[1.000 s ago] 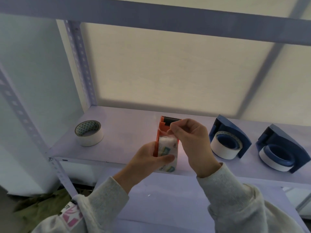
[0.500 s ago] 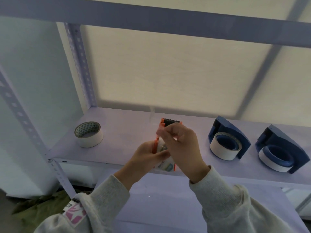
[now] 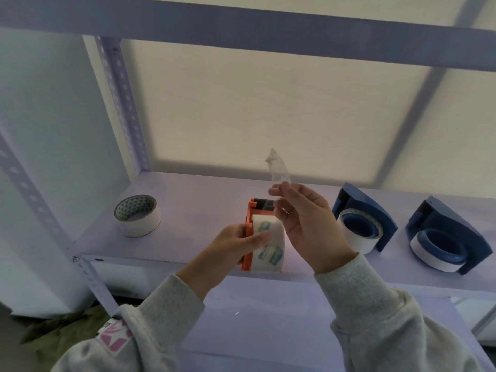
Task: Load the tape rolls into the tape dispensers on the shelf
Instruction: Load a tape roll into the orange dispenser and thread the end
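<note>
An orange tape dispenser point(image 3: 250, 226) stands on the shelf point(image 3: 204, 200) with a clear printed tape roll point(image 3: 269, 241) seated in it. My left hand point(image 3: 236, 245) grips the dispenser and roll from the left. Just right of it, my right hand point(image 3: 303, 221) pinches a strip of clear tape point(image 3: 279, 170) that sticks up above the cutter. A loose white tape roll point(image 3: 138, 216) lies on the shelf at the left. Two blue dispensers point(image 3: 359, 216) point(image 3: 448, 237) at the right each hold a white roll.
A perforated metal upright point(image 3: 120, 98) rises at the back left and a crossbeam point(image 3: 268, 30) runs overhead. A lower shelf board point(image 3: 255, 323) lies below my arms. The front left post point(image 3: 91, 280) slants down from the shelf corner.
My right hand has risen from the dispenser's cutter, drawing a strip of clear tape up with it. The roll in the dispenser is now in plain sight. My left hand kept its grip.
</note>
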The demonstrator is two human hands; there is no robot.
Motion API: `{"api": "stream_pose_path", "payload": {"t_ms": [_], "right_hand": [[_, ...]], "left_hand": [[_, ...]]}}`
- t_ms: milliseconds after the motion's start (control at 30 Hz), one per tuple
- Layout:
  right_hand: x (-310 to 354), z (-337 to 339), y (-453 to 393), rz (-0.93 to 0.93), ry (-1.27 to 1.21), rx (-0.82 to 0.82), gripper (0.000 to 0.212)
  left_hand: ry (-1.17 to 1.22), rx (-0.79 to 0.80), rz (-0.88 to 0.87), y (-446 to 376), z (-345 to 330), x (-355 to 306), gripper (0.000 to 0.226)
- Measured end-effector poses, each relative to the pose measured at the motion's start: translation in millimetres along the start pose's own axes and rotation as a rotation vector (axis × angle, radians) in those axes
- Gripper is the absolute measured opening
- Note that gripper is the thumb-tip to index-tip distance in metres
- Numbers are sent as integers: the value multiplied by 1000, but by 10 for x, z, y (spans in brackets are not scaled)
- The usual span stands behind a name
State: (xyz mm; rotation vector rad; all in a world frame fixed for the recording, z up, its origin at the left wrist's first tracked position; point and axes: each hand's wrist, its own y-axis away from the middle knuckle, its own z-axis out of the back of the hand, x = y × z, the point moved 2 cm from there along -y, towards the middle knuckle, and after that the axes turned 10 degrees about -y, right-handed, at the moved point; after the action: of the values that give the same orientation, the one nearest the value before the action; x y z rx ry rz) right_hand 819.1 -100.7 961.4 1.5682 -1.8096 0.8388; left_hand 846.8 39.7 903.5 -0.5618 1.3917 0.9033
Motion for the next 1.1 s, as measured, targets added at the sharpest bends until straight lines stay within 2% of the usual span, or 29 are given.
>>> {"api": "stream_pose_path", "payload": {"t_ms": [67,133,233,333,467,700,800,933,1100], "right_hand": [[16,27,-9,17,-2,-4,13],[57,69,-19,55,2,-29,13],[127,177,-40,92,-77,-87,15],[189,290,-73,113,-187,-120,11],[197,356,-113,94,-257,-50,14],[244,424,-168,104,-338,75,18],[293,446,-186,114,-370,102,21],[391,445,-185,118,-407,165,26],[378,251,-246,-53,-599,434,15]], "left_hand": [[104,21,9,15,14,-9,71],[234,-34,0,17,39,-33,57],[286,-150,2,-6,84,-69,34],[366,-234,-39,6,115,-135,27],[425,-331,-74,38,160,-179,26],[610,-380,-11,43,310,-164,15],[623,-379,13,37,345,-172,16],[598,-302,34,25,327,-179,21],[570,-183,119,-25,251,-156,45]]}}
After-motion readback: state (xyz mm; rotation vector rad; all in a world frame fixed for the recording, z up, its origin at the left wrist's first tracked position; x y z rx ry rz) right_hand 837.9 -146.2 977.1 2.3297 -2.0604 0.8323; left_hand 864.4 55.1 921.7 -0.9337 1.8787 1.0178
